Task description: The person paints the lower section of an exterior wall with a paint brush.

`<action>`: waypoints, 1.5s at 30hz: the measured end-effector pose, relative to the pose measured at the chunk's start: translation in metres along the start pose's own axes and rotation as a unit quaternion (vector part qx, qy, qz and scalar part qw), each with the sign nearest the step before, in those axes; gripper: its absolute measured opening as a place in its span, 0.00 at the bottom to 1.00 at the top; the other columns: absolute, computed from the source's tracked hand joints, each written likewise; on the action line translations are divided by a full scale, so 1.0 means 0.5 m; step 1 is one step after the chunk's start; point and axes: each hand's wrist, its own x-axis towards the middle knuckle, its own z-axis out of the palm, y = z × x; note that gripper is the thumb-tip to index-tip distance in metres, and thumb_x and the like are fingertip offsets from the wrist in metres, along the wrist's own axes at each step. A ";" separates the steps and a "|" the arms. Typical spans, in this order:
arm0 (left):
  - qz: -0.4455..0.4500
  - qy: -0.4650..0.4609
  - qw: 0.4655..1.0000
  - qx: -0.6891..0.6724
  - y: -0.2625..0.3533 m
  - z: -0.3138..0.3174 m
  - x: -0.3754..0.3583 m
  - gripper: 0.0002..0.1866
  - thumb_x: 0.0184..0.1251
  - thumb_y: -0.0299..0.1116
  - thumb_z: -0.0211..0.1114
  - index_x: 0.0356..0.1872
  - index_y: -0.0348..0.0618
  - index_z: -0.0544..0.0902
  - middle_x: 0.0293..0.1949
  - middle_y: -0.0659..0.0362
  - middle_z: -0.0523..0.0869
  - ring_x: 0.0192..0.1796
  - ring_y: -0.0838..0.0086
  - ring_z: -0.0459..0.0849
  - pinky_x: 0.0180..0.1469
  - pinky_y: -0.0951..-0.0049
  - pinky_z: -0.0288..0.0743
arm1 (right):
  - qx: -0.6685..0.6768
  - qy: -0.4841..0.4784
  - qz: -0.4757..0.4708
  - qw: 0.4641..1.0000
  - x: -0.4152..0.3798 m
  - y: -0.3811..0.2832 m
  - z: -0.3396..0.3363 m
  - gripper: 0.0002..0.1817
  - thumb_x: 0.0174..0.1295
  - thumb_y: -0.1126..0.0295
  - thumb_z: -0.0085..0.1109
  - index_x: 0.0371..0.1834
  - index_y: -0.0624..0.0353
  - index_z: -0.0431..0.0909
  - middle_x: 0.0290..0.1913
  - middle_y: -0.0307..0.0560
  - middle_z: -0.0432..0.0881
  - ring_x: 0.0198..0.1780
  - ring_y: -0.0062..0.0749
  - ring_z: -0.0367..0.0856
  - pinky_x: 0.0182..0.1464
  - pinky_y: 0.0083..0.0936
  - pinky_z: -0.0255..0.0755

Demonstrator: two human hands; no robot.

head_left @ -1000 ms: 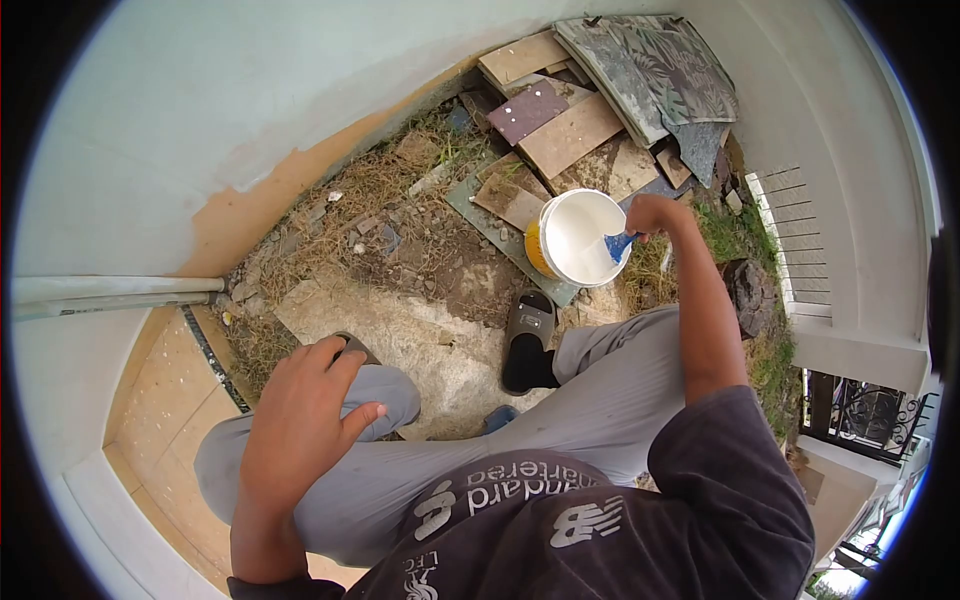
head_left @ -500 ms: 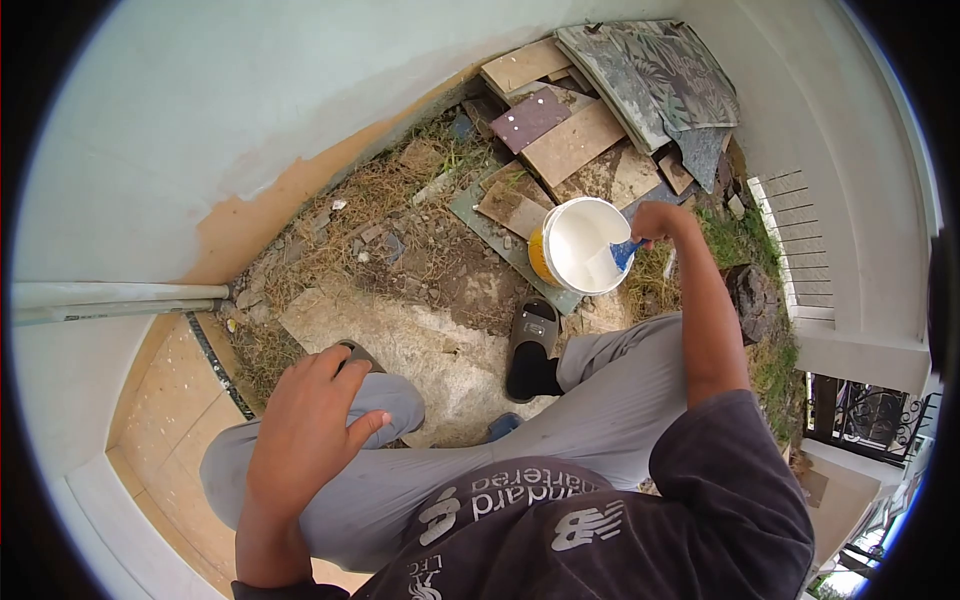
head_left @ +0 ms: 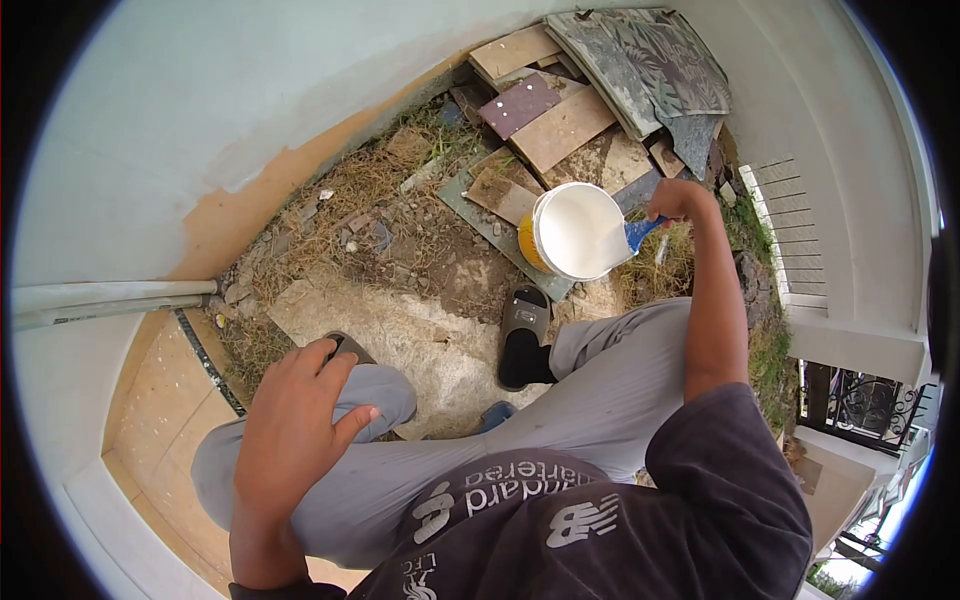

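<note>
One blue brush (head_left: 643,235), right of frame centre, at the rim of one white-and-yellow bucket (head_left: 527,243); right grip (head_left: 684,202) clamped on its handle. Left grip (head_left: 292,420), lower left, fingers apart, over one knee (head_left: 385,392).

A single view looks out from the person's head, facing forward and steeply down over their own dark shirt (head_left: 640,540), which lies nearest along the bottom edge. The very wide lens bends the pale wall (head_left: 200,120) into a curve and leaves black corners. Beyond the grey trousers (head_left: 620,370) it takes in the ground (head_left: 460,265) and, right of centre, the white bucket (head_left: 532,236), seen into from above
</note>
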 end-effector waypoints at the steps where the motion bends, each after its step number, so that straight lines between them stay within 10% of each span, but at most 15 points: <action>1: -0.002 -0.004 1.000 -0.003 0.001 -0.001 -0.001 0.28 0.53 0.42 0.75 0.52 0.35 0.80 0.55 0.46 0.80 0.56 0.48 0.79 0.58 0.56 0.72 | -0.007 -0.003 0.009 1.000 -0.010 -0.002 -0.006 0.13 0.49 0.62 0.64 0.24 0.63 0.87 0.26 0.47 0.87 0.27 0.35 0.82 0.32 0.33 0.76; 19: -0.009 -0.035 0.999 -0.010 0.021 -0.015 0.005 0.28 0.55 0.43 0.74 0.54 0.37 0.80 0.57 0.45 0.79 0.59 0.49 0.77 0.61 0.55 0.71 | 0.107 0.015 0.033 0.994 0.001 0.062 -0.024 0.11 0.48 0.64 0.63 0.18 0.61 0.83 0.15 0.44 0.79 0.15 0.28 0.71 0.18 0.28 0.63; 37: 0.017 -0.014 1.000 0.009 0.009 -0.005 0.011 0.26 0.56 0.42 0.73 0.52 0.37 0.79 0.54 0.48 0.79 0.56 0.53 0.78 0.57 0.57 0.71 | 0.408 -0.304 -0.053 0.859 0.193 0.231 0.154 0.18 0.72 0.70 0.54 0.63 0.56 0.76 0.34 0.40 0.81 0.31 0.26 0.73 0.32 0.25 0.69; 45: 0.020 -0.015 1.000 0.011 0.022 -0.033 0.001 0.23 0.58 0.41 0.72 0.51 0.38 0.79 0.53 0.49 0.78 0.55 0.55 0.78 0.57 0.59 0.70 | 0.578 -0.251 -0.141 0.764 0.159 0.216 0.131 0.16 0.71 0.72 0.54 0.61 0.58 0.78 0.35 0.41 0.83 0.34 0.25 0.76 0.37 0.24 0.70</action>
